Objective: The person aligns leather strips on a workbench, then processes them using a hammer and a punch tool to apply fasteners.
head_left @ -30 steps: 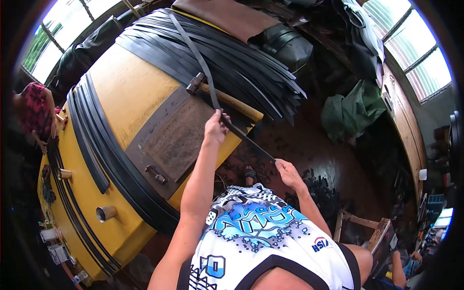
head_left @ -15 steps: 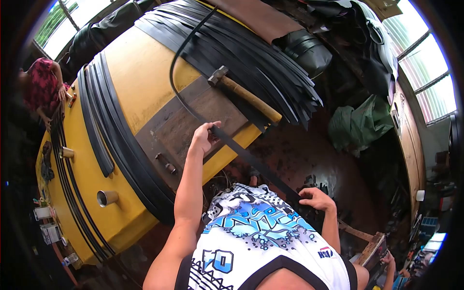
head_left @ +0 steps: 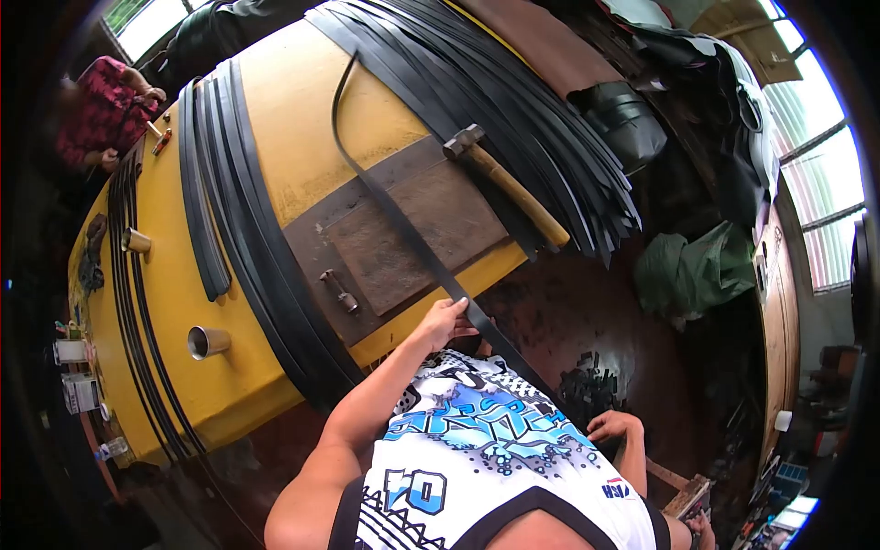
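Here, the left hand (head_left: 444, 324) pinches a black strip (head_left: 408, 231) — right hand (head_left: 620, 426), grip unclear.

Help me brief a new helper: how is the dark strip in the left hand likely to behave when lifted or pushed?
The strip is probably flexible: beyond the left hand, its far part bows in a smooth curve. It is likely light, looking thin and narrow. Pushed lengthwise, it would probably buckle, being long and slim.

Lower end of black strip (head_left: 409, 233) hidden, perhaps behind jersey (head_left: 490, 435) or right hand (head_left: 618, 425)
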